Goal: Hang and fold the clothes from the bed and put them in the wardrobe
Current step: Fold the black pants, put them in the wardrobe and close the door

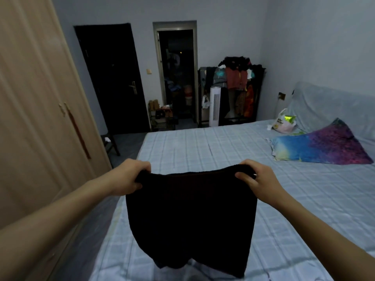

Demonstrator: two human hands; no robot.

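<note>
Left hand (133, 175) and right hand (256, 180) are each gripping a top corner of the black garment (190, 220), which is hanging over the bed (203, 147), long axis 12-to-6. Wardrobe (40, 118) is standing at 9 o'clock, nearer the left hand.

plastic bag (283, 122) print blurred, nothing legible

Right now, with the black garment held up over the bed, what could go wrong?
1. The black garment hangs only from the top corners gripped by the left hand and right hand; a slack grip could drop it crumpled onto the bed.
2. The wardrobe doors look closed, and both hands are occupied.
</note>
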